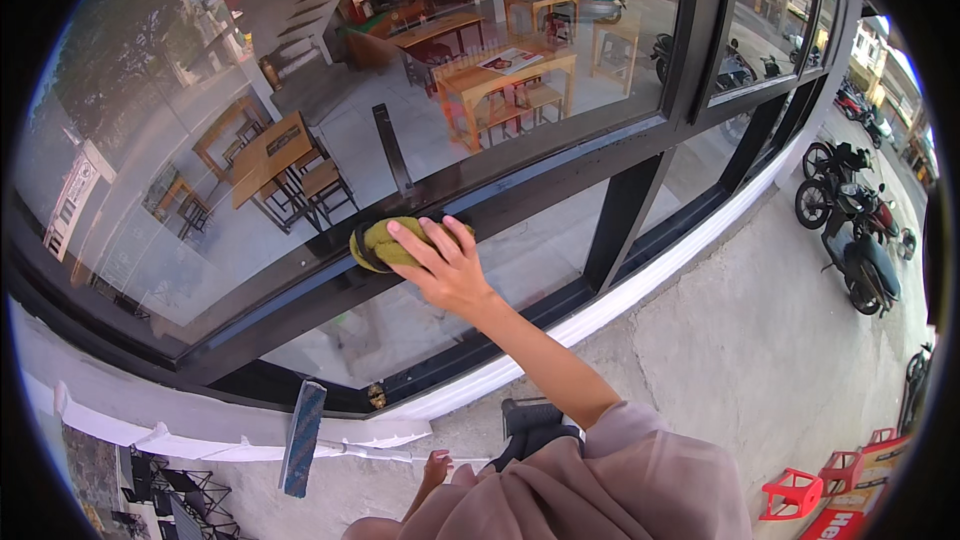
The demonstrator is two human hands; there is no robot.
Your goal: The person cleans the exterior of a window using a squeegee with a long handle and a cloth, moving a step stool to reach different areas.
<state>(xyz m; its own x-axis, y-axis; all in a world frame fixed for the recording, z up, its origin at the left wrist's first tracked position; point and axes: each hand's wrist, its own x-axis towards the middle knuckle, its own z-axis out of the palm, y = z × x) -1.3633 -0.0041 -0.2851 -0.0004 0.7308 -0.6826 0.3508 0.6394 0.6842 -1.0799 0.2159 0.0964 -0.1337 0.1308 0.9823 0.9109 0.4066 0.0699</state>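
My right hand (442,262) is pressed on a folded olive-green cloth (386,244) with a dark band or strap at its left end. The cloth lies against the dark window frame (532,191), at the lower edge of a large glass pane. Lower down, near my body, my left hand (437,467) has its fingers curled round the thin pale pole (367,451) of a window washer. Its blue-grey fabric head (304,439) is left of that hand, in front of the white ledge. My clothing hides part of the left arm.
Wooden tables (274,157) and stools show through the glass, mixed with street reflections. A white ledge (525,367) runs beneath the frame. Parked motorcycles (855,232) stand at right on concrete, red plastic stools (791,493) at lower right, folding chairs (187,491) at lower left.
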